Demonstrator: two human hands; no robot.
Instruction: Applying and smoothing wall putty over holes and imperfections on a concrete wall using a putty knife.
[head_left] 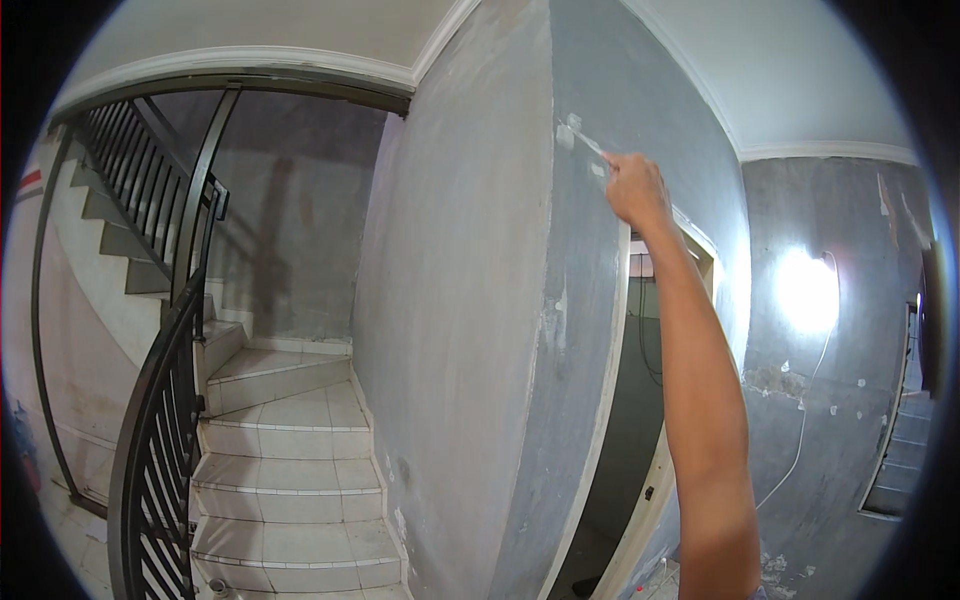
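My right hand [638, 190] is raised high, its fingers closed round the handle of a putty knife [591, 145]. The thin blade points up and left and appears to meet the grey wall [650, 110] near the outer corner. White filler patches [566, 136] lie by the blade's tip, and a smaller one sits just below the blade. My right forearm reaches up from the lower edge, in front of the doorway. My left hand is out of the picture.
Left of the wall corner, tiled stairs [290, 440] climb beside a dark metal railing [160, 400]. Below my hand a door frame [592, 450] borders a dark doorway. A bright lamp [808, 290] with a white cable [822, 360] hangs on the right-hand wall.
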